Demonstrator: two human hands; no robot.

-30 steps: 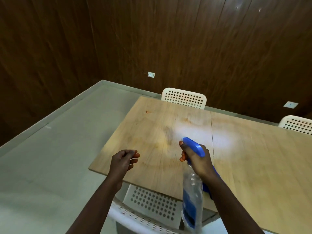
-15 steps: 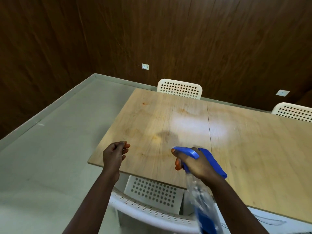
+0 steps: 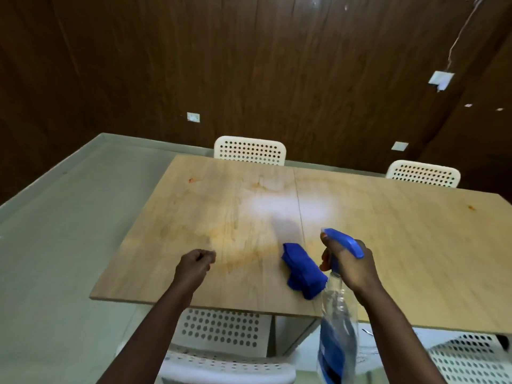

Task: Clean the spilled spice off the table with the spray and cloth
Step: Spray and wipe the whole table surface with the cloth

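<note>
**Dark wood walls, pale desk, spray bottle raised**

Dark wood panelling backs the room, and your pale wooden desk fills the middle of the view, with a grey floor off to your left. Your right hand grips the spray bottle by its neck, fingers curled round it below the blue trigger head, nozzle pointing away from you over the desk; the clear body hangs down past the near edge. Your left hand hovers over the near left part of the desk, fingers curled into a loose fist with nothing in it. Just left of the bottle, a folded blue cloth lies on the desk near the front edge. An orange smear of spice spreads across the wood between your left hand and the cloth, with small red specks near the far left corner and the right side. White perforated chairs stand at the far side, and more sit below the near edge
</note>
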